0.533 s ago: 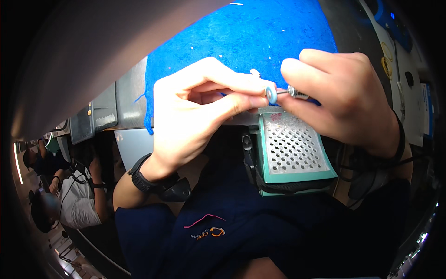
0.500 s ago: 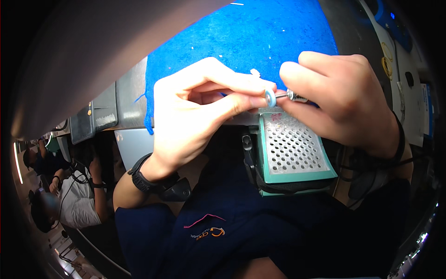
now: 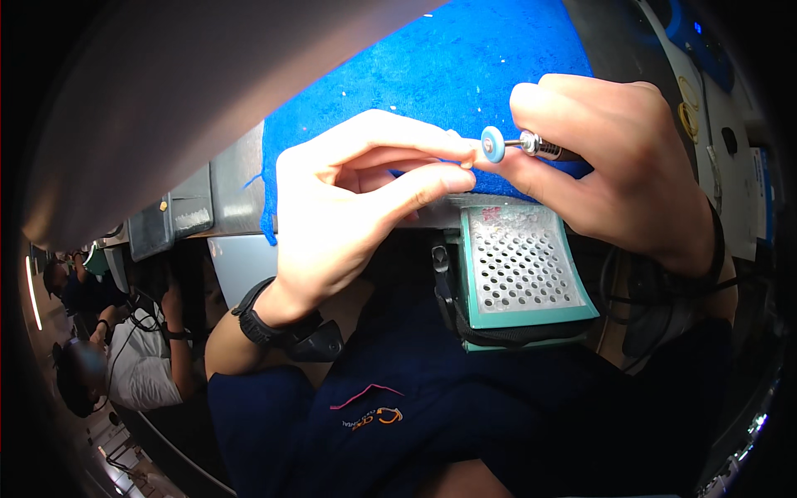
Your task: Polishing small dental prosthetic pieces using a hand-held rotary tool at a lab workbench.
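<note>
My right hand (image 3: 610, 158) is wrapped round a rotary handpiece (image 3: 548, 149), its metal nose pointing left. A thin shank carries a pale blue disc-shaped polishing wheel (image 3: 493, 144). Thumb and index finger of my left hand (image 3: 365, 178) are pinched together just left of the wheel. Between those fingertips a tiny pale piece (image 3: 466, 164) shows at the edge; most of it is hidden and its kind is unclear. The wheel stands close to the left fingertips, with a small gap. Below both hands lies a perforated metal grille (image 3: 527, 266) in a green frame.
A blue cloth (image 3: 448, 70) with white specks covers the bench beyond my hands. A large blurred lamp-like shape (image 3: 207, 100) looms at upper left. Dark trays (image 3: 191, 203) lie at left, cables (image 3: 618, 290) at right. Another person (image 3: 137, 365) sits at far left.
The wheel has moved slightly up and right, off the left fingertips, and its face has turned. My right hand has shifted up; my left hand stays nearly in place, still pinched.
</note>
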`<state>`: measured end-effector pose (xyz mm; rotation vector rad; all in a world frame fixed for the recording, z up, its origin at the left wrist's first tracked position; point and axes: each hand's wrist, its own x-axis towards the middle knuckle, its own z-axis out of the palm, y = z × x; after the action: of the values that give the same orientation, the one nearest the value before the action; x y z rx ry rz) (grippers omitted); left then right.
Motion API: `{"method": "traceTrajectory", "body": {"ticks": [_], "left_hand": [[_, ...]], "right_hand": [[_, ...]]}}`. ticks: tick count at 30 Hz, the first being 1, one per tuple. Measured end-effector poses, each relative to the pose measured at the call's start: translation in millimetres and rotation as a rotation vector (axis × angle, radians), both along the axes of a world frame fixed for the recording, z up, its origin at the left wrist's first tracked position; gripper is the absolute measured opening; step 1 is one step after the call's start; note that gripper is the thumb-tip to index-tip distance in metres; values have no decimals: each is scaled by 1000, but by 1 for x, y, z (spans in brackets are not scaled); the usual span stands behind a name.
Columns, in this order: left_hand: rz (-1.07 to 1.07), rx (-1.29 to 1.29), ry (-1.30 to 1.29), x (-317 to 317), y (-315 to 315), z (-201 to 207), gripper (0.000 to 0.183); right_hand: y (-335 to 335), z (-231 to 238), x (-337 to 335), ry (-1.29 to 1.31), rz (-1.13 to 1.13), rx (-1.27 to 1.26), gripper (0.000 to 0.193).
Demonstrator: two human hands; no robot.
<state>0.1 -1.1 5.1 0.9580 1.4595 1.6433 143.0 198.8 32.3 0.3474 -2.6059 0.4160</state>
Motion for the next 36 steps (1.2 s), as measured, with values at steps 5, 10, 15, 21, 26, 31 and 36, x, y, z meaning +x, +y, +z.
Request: {"method": "traceTrajectory", "body": {"ticks": [5,10,15,21,26,31,36], "left_hand": [[1,8,-11,1,0,-2,23],[14,-26,-8,0,-2,0,19],[50,-42,48,1,-2,2,21],[13,-8,-27,-2,-4,-4,15],[4,15,-58,-3,-6,-4,14],[33,-46,-22,0,-2,1,13],[37,-34,-34,1,-2,0,13]], "right_hand": [[-2,-4,-2,59,19,-11,30],[-2,-4,-1,4,-1,-5,29],[-5,-3,1,-30,-29,51,29],[-7,-7,-1,-12,-74,95,27],[-9,-6,0,-30,-91,122,27],[-11,-7,1,2,-88,145,27],[-9,-8,1,-2,-85,125,26]]}}
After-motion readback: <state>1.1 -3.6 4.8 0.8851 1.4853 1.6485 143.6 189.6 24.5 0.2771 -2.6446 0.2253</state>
